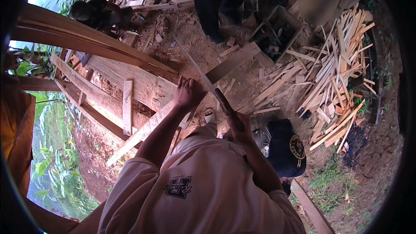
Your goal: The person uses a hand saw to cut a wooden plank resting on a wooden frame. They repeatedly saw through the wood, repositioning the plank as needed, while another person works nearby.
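- Right hand (242,128): fingers wrapped round the dark grip of a long-bladed tool (215,90) (saw-like, teeth not resolvable); blade runs forward, just right of the left hand.
- Left hand (189,93): partly curled, over the pale plank (145,132) end; grip and contact can't be told.
- Wide weathered board (130,78): left of left hand.
- Stick pile (338,78): well right of both hands.
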Action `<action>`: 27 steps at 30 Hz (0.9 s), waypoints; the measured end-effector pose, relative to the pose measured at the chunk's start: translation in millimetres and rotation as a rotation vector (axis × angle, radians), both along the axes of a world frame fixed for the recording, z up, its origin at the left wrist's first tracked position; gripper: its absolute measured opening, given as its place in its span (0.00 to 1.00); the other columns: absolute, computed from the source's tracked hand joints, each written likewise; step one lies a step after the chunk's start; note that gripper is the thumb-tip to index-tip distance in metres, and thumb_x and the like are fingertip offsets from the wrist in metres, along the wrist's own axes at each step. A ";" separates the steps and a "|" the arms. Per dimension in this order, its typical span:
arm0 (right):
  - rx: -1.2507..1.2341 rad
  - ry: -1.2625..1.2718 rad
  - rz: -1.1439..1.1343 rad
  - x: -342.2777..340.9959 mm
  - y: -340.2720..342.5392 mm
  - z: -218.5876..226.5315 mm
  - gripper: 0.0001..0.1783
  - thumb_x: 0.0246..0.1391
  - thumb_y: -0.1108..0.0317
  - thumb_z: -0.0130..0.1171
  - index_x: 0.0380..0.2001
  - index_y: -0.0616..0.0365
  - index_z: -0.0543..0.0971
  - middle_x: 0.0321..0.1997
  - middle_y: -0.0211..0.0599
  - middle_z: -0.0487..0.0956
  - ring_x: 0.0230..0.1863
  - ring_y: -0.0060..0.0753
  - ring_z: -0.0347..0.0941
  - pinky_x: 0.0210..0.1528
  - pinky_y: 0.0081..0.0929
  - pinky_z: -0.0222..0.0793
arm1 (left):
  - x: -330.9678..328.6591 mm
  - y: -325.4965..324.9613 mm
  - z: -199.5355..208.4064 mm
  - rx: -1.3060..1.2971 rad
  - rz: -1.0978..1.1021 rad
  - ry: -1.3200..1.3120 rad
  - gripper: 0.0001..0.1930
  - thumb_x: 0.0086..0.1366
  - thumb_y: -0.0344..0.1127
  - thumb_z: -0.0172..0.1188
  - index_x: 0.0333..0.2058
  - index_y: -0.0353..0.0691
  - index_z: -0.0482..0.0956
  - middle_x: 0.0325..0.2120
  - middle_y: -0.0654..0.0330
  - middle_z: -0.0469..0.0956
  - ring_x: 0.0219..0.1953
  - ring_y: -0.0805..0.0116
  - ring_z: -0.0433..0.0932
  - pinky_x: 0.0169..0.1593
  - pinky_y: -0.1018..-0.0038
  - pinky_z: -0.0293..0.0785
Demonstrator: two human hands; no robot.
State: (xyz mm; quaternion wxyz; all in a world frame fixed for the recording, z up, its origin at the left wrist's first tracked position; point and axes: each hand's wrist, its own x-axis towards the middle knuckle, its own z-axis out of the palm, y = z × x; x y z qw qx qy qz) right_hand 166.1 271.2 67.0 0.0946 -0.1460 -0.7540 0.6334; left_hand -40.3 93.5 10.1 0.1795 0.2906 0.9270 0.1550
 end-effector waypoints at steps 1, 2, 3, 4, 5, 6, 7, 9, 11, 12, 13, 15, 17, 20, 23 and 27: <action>-0.006 -0.016 0.006 3.1 -1.7 -2.7 0.11 0.63 0.66 0.62 0.28 0.61 0.78 0.16 0.28 0.70 0.19 0.17 0.64 0.23 0.28 0.59 | 2.2 -2.1 -1.0 -0.006 -0.006 0.035 0.37 0.63 0.60 0.63 0.54 0.31 0.70 0.59 0.40 0.72 0.69 0.46 0.64 0.79 0.56 0.42; -0.011 -0.032 0.014 8.4 -4.0 -7.3 0.11 0.62 0.66 0.61 0.29 0.62 0.79 0.17 0.29 0.73 0.20 0.17 0.66 0.23 0.27 0.62 | 7.0 -8.0 -1.3 0.008 -0.007 0.053 0.37 0.63 0.60 0.63 0.55 0.31 0.70 0.60 0.40 0.71 0.70 0.47 0.62 0.79 0.56 0.41; -0.013 -0.044 0.028 6.0 -3.9 -2.6 0.11 0.62 0.66 0.61 0.30 0.62 0.79 0.18 0.31 0.76 0.21 0.17 0.68 0.23 0.27 0.64 | 11.3 -13.7 0.4 0.025 -0.001 0.076 0.38 0.63 0.60 0.63 0.56 0.30 0.70 0.61 0.41 0.70 0.71 0.49 0.60 0.79 0.57 0.40; -0.013 -0.064 0.048 5.9 -3.9 4.3 0.10 0.62 0.66 0.61 0.29 0.62 0.79 0.17 0.31 0.75 0.20 0.17 0.68 0.23 0.26 0.64 | 13.5 -17.1 1.0 0.041 0.005 0.099 0.38 0.63 0.60 0.63 0.56 0.30 0.70 0.62 0.42 0.69 0.73 0.50 0.59 0.79 0.57 0.39; -0.013 -0.086 0.069 7.5 -4.1 13.7 0.10 0.62 0.67 0.61 0.29 0.61 0.78 0.16 0.30 0.74 0.19 0.18 0.67 0.22 0.26 0.63 | 13.2 -17.5 0.3 0.082 -0.025 0.128 0.39 0.62 0.60 0.64 0.57 0.30 0.70 0.63 0.42 0.69 0.73 0.50 0.59 0.79 0.57 0.40; -0.020 -0.104 0.090 6.4 -6.5 20.3 0.10 0.62 0.67 0.61 0.28 0.61 0.78 0.16 0.30 0.73 0.18 0.19 0.67 0.22 0.26 0.63 | 12.8 -20.3 1.4 0.116 -0.057 0.160 0.39 0.62 0.60 0.64 0.57 0.30 0.70 0.63 0.42 0.68 0.73 0.51 0.58 0.79 0.56 0.40; 0.019 -0.080 0.097 6.6 -6.8 14.5 0.11 0.62 0.68 0.61 0.27 0.61 0.77 0.15 0.30 0.72 0.17 0.19 0.67 0.22 0.27 0.63 | 12.7 -22.8 2.2 0.150 -0.089 0.191 0.40 0.61 0.60 0.65 0.58 0.30 0.70 0.63 0.42 0.68 0.73 0.51 0.58 0.79 0.56 0.40; 0.098 -0.033 0.112 5.4 -5.5 3.0 0.12 0.62 0.68 0.60 0.25 0.60 0.76 0.14 0.31 0.71 0.16 0.20 0.67 0.21 0.28 0.63 | 10.9 -22.5 5.7 0.129 -0.083 0.197 0.39 0.60 0.59 0.66 0.57 0.30 0.71 0.61 0.42 0.70 0.72 0.51 0.60 0.79 0.56 0.42; 0.064 -0.021 0.089 4.2 -8.8 1.9 0.13 0.62 0.67 0.62 0.24 0.60 0.75 0.14 0.32 0.69 0.16 0.20 0.64 0.21 0.30 0.60 | 8.6 -21.4 2.7 0.121 -0.070 0.201 0.37 0.58 0.57 0.68 0.55 0.32 0.72 0.58 0.43 0.73 0.69 0.50 0.63 0.78 0.56 0.46; 0.044 -0.019 0.072 5.6 -14.3 1.9 0.13 0.61 0.67 0.63 0.24 0.60 0.74 0.14 0.32 0.68 0.16 0.20 0.62 0.20 0.30 0.58 | 10.4 -23.0 -0.2 0.119 -0.065 0.199 0.35 0.58 0.55 0.68 0.53 0.33 0.72 0.56 0.43 0.75 0.67 0.50 0.66 0.77 0.55 0.49; 0.056 -0.002 0.069 3.0 -17.3 -1.3 0.13 0.62 0.67 0.62 0.24 0.60 0.75 0.14 0.33 0.68 0.16 0.21 0.64 0.20 0.30 0.60 | 12.1 -24.6 -3.1 0.118 -0.060 0.197 0.32 0.57 0.54 0.69 0.51 0.35 0.73 0.53 0.44 0.77 0.65 0.49 0.69 0.76 0.55 0.53; 0.088 0.037 0.057 -7.7 -20.6 -7.8 0.13 0.62 0.67 0.62 0.25 0.60 0.76 0.14 0.34 0.70 0.16 0.21 0.67 0.21 0.29 0.62 | 13.0 -22.9 0.5 0.106 -0.043 0.206 0.30 0.56 0.52 0.69 0.49 0.36 0.73 0.50 0.45 0.78 0.61 0.48 0.72 0.73 0.56 0.58; 0.023 0.087 0.060 -13.8 -27.5 -19.7 0.12 0.63 0.68 0.61 0.26 0.61 0.76 0.15 0.33 0.71 0.17 0.20 0.68 0.21 0.27 0.62 | 17.0 -22.9 6.9 0.119 -0.001 0.230 0.28 0.55 0.50 0.69 0.47 0.36 0.73 0.47 0.46 0.79 0.58 0.48 0.74 0.70 0.56 0.62; -0.005 0.104 0.055 -15.0 -29.5 -33.2 0.11 0.63 0.69 0.61 0.27 0.62 0.76 0.16 0.32 0.72 0.19 0.18 0.68 0.21 0.27 0.61 | 21.8 -19.2 3.3 0.146 0.028 0.247 0.26 0.54 0.49 0.69 0.45 0.37 0.73 0.44 0.47 0.79 0.55 0.47 0.74 0.66 0.56 0.65; -0.032 0.139 0.045 -12.6 -27.0 -39.4 0.11 0.64 0.68 0.60 0.29 0.62 0.77 0.17 0.30 0.72 0.20 0.17 0.68 0.22 0.26 0.61 | 17.0 -19.9 0.8 0.123 0.010 0.248 0.26 0.54 0.49 0.68 0.44 0.37 0.73 0.43 0.47 0.79 0.55 0.47 0.74 0.66 0.56 0.65; -0.037 0.281 -0.050 -15.1 -31.1 -59.0 0.09 0.65 0.68 0.60 0.33 0.63 0.79 0.18 0.26 0.71 0.20 0.17 0.66 0.22 0.25 0.59 | 13.5 -18.5 -8.9 0.110 0.035 0.277 0.31 0.54 0.53 0.68 0.49 0.35 0.74 0.45 0.45 0.79 0.57 0.48 0.74 0.68 0.59 0.64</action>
